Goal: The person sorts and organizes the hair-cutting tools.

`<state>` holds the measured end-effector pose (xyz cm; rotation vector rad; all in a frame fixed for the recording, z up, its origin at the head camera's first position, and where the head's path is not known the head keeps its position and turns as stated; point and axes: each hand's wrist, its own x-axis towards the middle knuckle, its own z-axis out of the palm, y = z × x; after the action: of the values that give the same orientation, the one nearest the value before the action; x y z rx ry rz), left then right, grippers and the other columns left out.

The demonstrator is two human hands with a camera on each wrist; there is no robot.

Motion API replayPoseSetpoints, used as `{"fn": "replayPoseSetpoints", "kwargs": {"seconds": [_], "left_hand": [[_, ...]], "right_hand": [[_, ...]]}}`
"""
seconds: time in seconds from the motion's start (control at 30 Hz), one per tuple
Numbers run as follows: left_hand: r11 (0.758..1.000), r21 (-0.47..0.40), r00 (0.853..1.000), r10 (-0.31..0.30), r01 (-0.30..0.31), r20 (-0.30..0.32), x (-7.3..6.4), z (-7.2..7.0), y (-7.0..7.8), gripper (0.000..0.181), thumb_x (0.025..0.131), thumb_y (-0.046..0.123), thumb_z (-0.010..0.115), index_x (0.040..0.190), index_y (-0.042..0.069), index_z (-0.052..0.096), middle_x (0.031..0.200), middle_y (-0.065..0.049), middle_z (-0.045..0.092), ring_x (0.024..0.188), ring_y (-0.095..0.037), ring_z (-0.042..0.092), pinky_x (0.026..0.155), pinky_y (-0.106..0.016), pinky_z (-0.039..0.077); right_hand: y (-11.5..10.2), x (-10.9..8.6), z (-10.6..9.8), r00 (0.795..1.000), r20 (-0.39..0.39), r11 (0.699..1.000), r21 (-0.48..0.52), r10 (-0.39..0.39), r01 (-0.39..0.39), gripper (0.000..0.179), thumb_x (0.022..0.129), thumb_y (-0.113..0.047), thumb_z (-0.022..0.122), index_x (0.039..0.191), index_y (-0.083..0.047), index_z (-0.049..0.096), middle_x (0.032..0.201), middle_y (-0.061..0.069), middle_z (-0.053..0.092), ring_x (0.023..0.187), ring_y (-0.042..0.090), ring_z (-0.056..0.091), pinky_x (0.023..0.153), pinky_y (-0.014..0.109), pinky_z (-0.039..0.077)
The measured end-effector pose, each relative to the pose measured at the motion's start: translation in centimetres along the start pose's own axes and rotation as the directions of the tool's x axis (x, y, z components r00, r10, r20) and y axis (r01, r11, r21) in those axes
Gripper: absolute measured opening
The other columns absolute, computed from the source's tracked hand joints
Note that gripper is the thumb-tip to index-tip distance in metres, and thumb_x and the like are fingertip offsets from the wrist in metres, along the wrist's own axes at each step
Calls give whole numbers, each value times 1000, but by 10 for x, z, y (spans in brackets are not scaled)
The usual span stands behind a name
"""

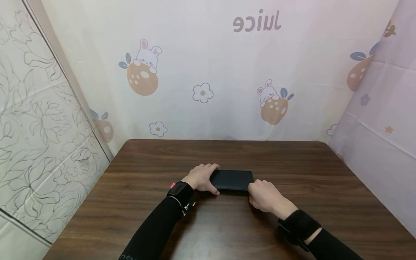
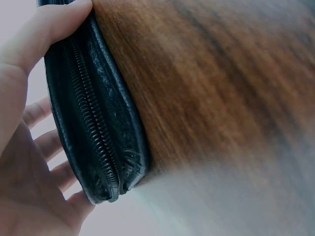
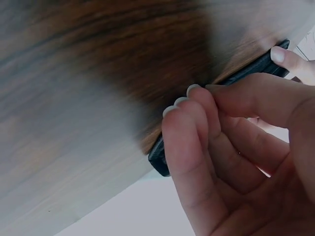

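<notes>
A flat black zip wallet (image 1: 232, 180) lies on the wooden table. My left hand (image 1: 202, 177) grips its left end, with the thumb at the near edge and the fingers spread along the far side. The zipper (image 2: 91, 105) shows in the left wrist view, its teeth running along the wallet's edge between two leather borders. At the wallet's right near corner, my right hand (image 1: 265, 196) is curled. Its thumb and index fingertip pinch together right at the wallet's edge in the right wrist view; I cannot tell what small part is between them.
The dark brown wooden table (image 1: 130, 202) has its far edge against a pale patterned curtain (image 1: 208, 65). A flower-drawn panel (image 1: 48, 126) stands along the left, and more curtain (image 1: 383, 137) hangs on the right.
</notes>
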<state>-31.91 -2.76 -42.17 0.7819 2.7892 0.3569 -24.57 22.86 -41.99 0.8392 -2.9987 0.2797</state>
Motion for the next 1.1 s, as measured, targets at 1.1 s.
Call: {"fn": "replayPoseSetpoints", "kwargs": {"seconds": [1.1], "left_hand": [[1000, 1, 1000, -14, 14, 4, -1, 1, 1, 88, 77, 52, 86, 149, 26, 43, 145, 0, 52, 124, -25, 49, 100, -45, 44]], "right_hand": [[-18, 6, 9, 999, -37, 997, -75, -35, 32, 46, 87, 4, 64, 55, -19, 40, 56, -8, 22, 50, 9, 20, 48, 26, 24]]}}
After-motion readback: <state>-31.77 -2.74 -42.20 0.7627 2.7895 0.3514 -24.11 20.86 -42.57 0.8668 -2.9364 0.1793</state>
